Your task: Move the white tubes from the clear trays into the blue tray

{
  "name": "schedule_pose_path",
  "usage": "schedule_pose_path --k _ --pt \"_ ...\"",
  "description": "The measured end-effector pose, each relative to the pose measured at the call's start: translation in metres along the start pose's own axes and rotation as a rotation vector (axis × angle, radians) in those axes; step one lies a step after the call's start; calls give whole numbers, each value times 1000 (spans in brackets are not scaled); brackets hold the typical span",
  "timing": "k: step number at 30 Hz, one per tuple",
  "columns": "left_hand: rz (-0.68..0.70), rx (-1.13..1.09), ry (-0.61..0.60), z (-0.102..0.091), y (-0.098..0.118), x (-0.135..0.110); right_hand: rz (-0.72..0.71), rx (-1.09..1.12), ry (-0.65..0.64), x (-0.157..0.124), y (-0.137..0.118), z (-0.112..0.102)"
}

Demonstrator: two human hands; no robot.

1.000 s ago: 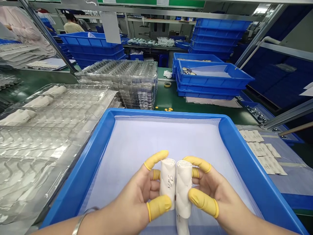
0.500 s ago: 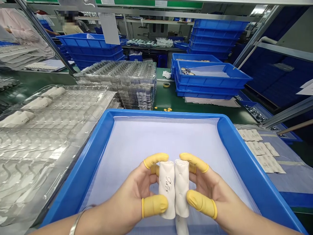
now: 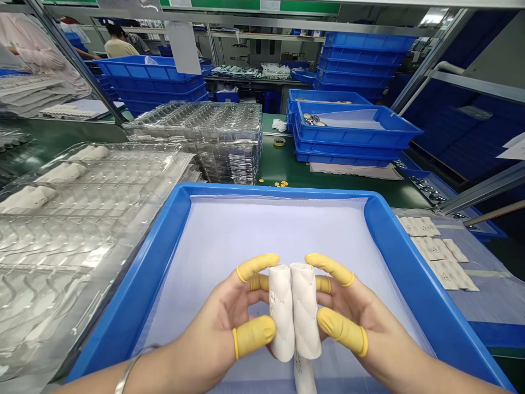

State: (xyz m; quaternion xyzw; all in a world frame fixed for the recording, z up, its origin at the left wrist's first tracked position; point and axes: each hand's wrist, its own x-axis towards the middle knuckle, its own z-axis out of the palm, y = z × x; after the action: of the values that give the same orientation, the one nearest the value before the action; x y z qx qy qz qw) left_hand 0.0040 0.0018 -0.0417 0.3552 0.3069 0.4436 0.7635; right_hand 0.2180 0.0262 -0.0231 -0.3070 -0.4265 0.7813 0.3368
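My left hand [image 3: 246,306] grips a white paper-wrapped roll [image 3: 281,317] between thumb and fingers. Another white roll [image 3: 305,314] is held upright in my right hand [image 3: 342,306], side by side with the first and touching it. Yellow finger cots cover the thumb and some fingertips of both hands. Behind and below the pair, a third white roll [image 3: 304,377] with dark marks shows in part at the bottom edge. Beneath the hands is a blue tray [image 3: 279,190] lined with a pale sheet [image 3: 270,230].
Clear plastic trays [image 3: 82,235] lie at left, one with several white rolls [image 3: 61,172]. A stack of clear trays [image 3: 221,137] stands behind. Blue bins [image 3: 353,145] are at the back right. Several marked white rolls [image 3: 437,249] lie at right. A person in pink [image 3: 36,44] is far left.
Both rolls have turned in my fingers, so the handwriting on the left one has rotated toward its left side. The thumbs have shifted slightly outward and up.
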Motion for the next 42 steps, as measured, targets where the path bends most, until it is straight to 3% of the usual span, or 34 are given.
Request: schedule_pose_path --k 8,20,28,42 --pt "0 -6 14 1 -3 1 -8 -37 18 0 8 -1" --pt "-8 -15 39 -1 2 0 35 -6 25 1 0 -3" --pt "36 22 11 -2 -4 0 -39 -84 21 3 6 -2" --pt "-33 -32 12 -1 -1 1 30 28 6 2 1 0"
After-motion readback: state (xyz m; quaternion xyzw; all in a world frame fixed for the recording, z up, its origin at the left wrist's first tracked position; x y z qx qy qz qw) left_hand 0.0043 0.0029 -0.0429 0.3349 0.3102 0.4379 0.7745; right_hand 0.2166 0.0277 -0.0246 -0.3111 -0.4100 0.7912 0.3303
